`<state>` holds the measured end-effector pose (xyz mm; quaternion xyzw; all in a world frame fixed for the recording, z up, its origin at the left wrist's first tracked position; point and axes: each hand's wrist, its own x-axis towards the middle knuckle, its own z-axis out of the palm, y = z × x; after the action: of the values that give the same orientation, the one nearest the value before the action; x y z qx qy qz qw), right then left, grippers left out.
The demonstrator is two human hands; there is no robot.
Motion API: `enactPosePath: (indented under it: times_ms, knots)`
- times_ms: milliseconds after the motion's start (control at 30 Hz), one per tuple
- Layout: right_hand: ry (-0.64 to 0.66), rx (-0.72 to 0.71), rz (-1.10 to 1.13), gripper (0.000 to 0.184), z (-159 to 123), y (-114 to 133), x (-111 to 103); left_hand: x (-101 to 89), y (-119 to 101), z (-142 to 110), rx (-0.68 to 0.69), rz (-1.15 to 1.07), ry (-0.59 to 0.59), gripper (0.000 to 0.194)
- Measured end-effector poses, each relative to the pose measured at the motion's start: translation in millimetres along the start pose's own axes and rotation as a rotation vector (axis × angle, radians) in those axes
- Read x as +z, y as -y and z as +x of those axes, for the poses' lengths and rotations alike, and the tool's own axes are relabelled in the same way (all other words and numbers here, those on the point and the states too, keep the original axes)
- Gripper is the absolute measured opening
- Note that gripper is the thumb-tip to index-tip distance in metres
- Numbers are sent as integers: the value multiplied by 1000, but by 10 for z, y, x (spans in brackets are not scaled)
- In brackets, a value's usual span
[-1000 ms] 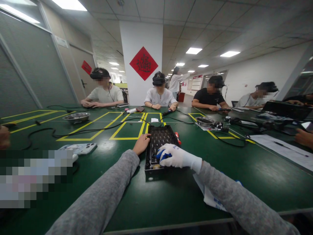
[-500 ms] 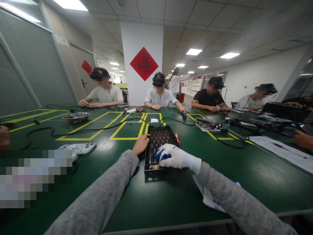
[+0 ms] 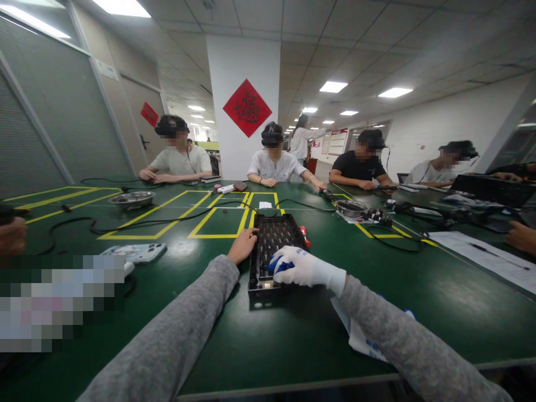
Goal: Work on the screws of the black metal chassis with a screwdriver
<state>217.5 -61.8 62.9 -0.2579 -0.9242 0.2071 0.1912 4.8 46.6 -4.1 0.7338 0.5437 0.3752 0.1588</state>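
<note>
A black rectangular case (image 3: 262,244) with rows of small parts inside lies on the green table in front of me. My left hand (image 3: 244,245), bare, grips its left rim with the fingers over the edge. My right hand (image 3: 293,265) wears a white glove with blue fingertips. Its fingers are bent and pressed together over the near right part of the case; whatever they pinch is hidden. A small pale brass-coloured part (image 3: 267,285) shows at the near end of the case. Something red (image 3: 304,230) sits against the far right side.
A white glove (image 3: 360,335) lies beneath my right forearm. Left are a phone (image 3: 153,252) and black cables (image 3: 125,228). Metal bowls (image 3: 133,200) stand farther off. A paper sheet with a pen (image 3: 481,254) lies right. Several people sit around the table.
My hands and the case stay nearly in place. Across the table, a person's hand with a dark tool has moved right, towards the metal bowl.
</note>
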Motion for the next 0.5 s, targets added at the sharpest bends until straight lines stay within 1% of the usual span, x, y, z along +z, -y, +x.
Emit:
enactPosePath:
  times_ms: [100,233,333,500]
  knots:
    - [13,34,22,12,-3,-17,8,8,19,9,-2,-1,-1,39]
    - [-51,58,49,13,-15,-9,24,22,44,22,4,5,1,39]
    - [-78,40,63,14,-19,-5,31,26,49,27,11,4,9,40]
    - [-66,-18,26,14,-11,-28,25,23,40,29,12,14,2,39]
